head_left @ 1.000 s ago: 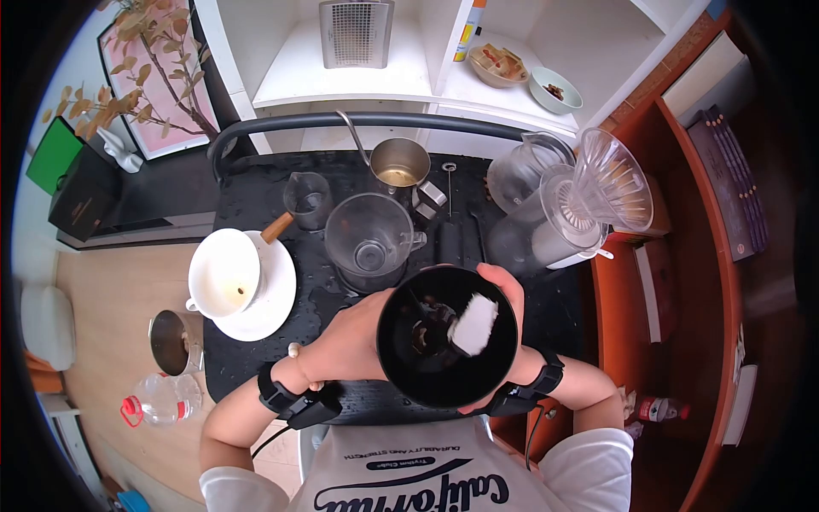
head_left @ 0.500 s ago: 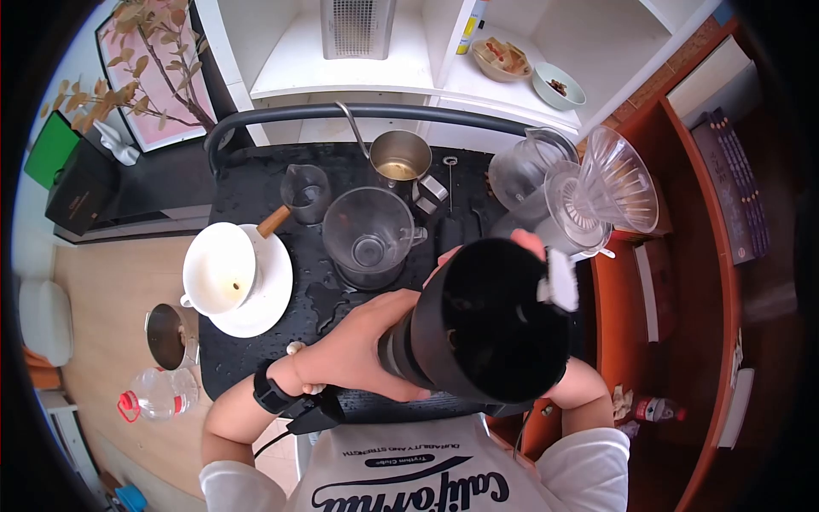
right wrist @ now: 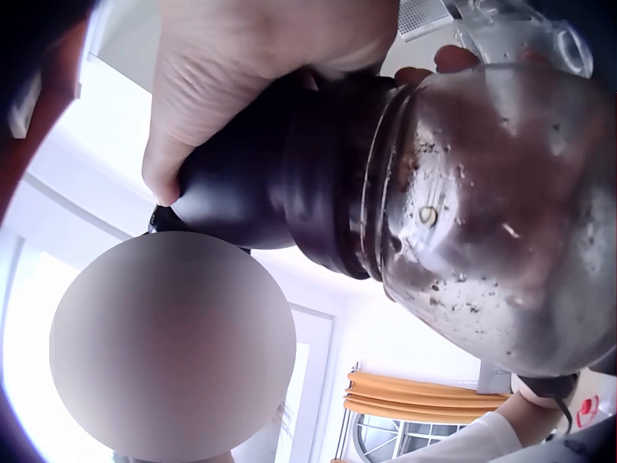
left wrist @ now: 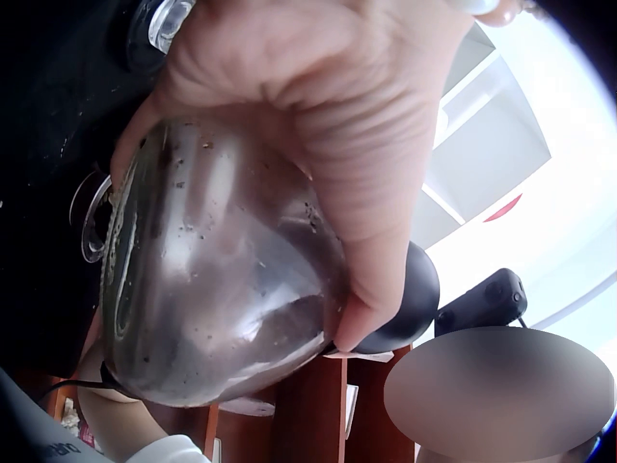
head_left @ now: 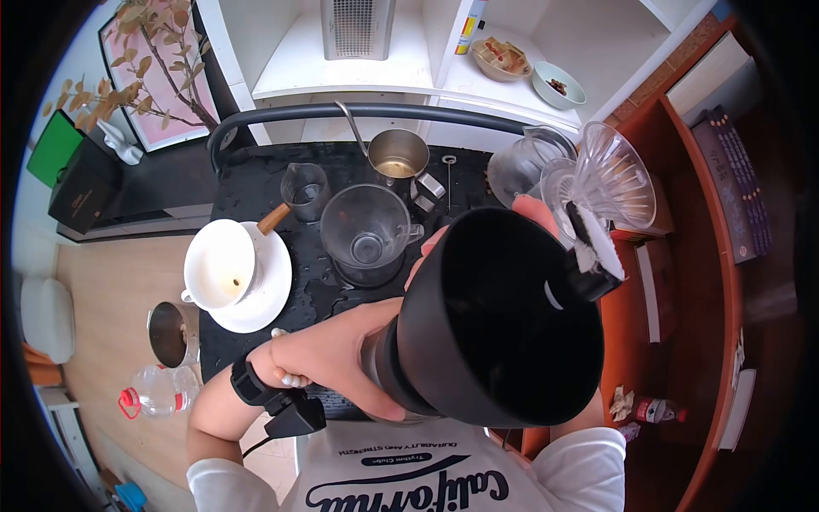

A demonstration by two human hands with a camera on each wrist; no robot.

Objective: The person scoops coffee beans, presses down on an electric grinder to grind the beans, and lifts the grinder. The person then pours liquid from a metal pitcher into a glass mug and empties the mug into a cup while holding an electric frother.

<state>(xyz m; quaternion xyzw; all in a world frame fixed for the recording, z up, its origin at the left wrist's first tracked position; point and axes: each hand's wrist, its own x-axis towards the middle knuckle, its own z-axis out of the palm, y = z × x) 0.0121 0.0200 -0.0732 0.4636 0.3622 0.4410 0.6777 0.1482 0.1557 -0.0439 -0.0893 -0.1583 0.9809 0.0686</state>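
Observation:
A round glass jar [left wrist: 222,270] with a wide black funnel top [head_left: 503,324] is held tilted in both hands. Dark specks cling to the inside of the jar. My left hand [head_left: 337,350] grips the glass, its thumb on one side and fingers round the other. In the right wrist view my right hand [right wrist: 280,48] grips the black funnel from outside. A black piece with a white fuzzy edge [head_left: 601,243] shows at the funnel's right rim. In front stand a clear glass cup [head_left: 365,226] and a white cup [head_left: 217,264] on a saucer [head_left: 273,294].
On the black table are a steel gooseneck kettle [head_left: 398,154], a small glass pitcher [head_left: 304,192], a milk frother [head_left: 450,175] and, right, a ribbed clear dripper [head_left: 618,171]. A dark rail [head_left: 341,111] runs behind. A steel pot [head_left: 171,333] and a plastic bottle [head_left: 162,392] are at left.
The jar and funnel have swung to the right and come up closer to the camera. The white-edged piece has gone from inside the funnel to its right rim.

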